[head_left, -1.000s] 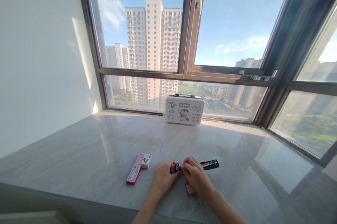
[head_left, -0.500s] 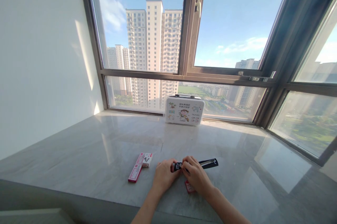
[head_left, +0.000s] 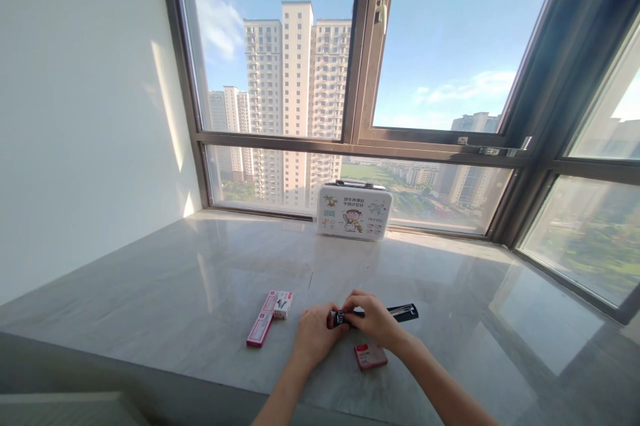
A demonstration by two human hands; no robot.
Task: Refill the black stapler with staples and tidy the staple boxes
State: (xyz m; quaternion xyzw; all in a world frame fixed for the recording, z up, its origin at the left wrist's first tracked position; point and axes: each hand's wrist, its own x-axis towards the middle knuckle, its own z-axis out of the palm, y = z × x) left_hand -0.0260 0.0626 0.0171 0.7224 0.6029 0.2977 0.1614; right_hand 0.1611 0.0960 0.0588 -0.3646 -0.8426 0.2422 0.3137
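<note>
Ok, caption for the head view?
Both hands, left hand and right hand, hold a black stapler over the marble sill.

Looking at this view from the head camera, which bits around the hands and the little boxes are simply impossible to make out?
- Near end of the black stapler: covered by the left hand and right hand.
- Whether anything lies between the fingers: hidden by the hands.
- Print on the small red box, the long red box and the white box: too small to read.
- Writing on the white case: too small.
- Both elbows: cut off by the bottom edge.
</note>
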